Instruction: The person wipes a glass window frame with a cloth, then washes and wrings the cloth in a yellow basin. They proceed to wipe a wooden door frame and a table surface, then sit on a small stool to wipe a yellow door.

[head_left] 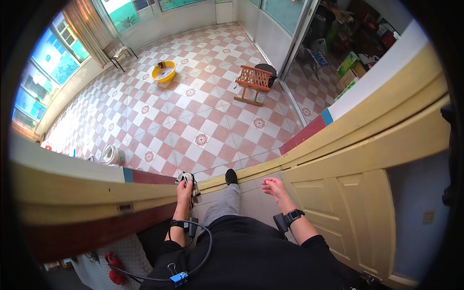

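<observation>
My left hand (185,188) is closed on a bunched white and dark cloth item (192,183), which hangs down beside the door frame at the left; its exact kind cannot be told. Out to the right, near the yellow door, my right hand (272,187) holds nothing, its fingers loosely curled and partly apart. Between the two hands, my black shoe (231,177) is at the yellow threshold (253,174). Farther off on the tiled floor stands a yellow plastic basin (164,78) with light-coloured contents and a dark red item at its rim.
An open yellow panelled door (326,188) stands at the right. Beyond the doorway are a small wooden folding stool (253,78) beside a black round container (266,69), a white bucket (116,155) at left, a chair (116,50) near the curtain, and a sliding glass door (297,40).
</observation>
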### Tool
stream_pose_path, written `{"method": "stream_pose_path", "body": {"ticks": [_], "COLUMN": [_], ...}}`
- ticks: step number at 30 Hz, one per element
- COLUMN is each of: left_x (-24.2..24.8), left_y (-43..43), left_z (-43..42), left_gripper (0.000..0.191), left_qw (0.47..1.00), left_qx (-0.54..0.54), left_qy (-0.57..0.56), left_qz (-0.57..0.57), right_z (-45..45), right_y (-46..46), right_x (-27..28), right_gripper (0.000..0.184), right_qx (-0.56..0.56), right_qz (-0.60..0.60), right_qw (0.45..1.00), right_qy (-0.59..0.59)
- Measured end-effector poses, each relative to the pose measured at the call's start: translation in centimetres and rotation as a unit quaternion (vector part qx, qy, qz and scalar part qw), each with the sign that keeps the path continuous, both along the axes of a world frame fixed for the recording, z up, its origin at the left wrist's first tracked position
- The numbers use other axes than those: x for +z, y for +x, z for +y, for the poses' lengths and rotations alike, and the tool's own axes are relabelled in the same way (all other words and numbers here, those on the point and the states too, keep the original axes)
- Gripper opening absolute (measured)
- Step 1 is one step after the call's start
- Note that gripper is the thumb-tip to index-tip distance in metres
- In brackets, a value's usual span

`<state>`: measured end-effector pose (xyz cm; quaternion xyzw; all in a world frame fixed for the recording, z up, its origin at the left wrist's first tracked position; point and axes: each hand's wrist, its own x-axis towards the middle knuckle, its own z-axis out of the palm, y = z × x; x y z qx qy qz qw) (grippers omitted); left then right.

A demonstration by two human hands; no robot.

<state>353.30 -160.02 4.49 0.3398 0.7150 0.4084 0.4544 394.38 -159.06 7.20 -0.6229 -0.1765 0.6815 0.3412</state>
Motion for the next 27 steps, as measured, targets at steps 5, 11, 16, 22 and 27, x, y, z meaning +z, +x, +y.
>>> {"method": "stream_pose_path", "body": {"ticks": [5, 11, 16, 22, 27], "left_x": [-4.3, -6.6, -6.3, -0.4, 2.3], "left_y": [-2.3, -6.0, -8.2, -6.6, -4.5], "left_z": [12.0, 19.3, 21.4, 26.1, 34.0], "left_gripper": [0.025, 0.028, 0.025, 0.029, 0.024], "left_qw": [0.993, 0.957, 0.946, 0.925, 0.848], "left_qx": [-0.017, -0.086, -0.060, 0.048, 0.087], "left_qy": [-0.100, -0.277, -0.318, -0.375, -0.523], "left_qz": [-0.060, 0.007, 0.019, 0.030, 0.022], "right_z": [10.6, 20.2, 32.6, 55.1, 72.4], "right_y": [5.4, 8.9, 7.1, 3.2, 1.0], "right_x": [-5.1, -8.3, -12.2, -21.9, -33.5], "right_gripper": [0.013, 0.010, 0.011, 0.011, 0.018], "right_qx": [-0.003, -0.017, 0.027, 0.095, 0.000], "right_qz": [-0.169, -0.230, -0.184, -0.155, -0.053], "right_qw": [0.982, 0.960, 0.965, 0.971, 0.983], "right_qy": [-0.080, -0.157, -0.183, -0.155, -0.177]}}
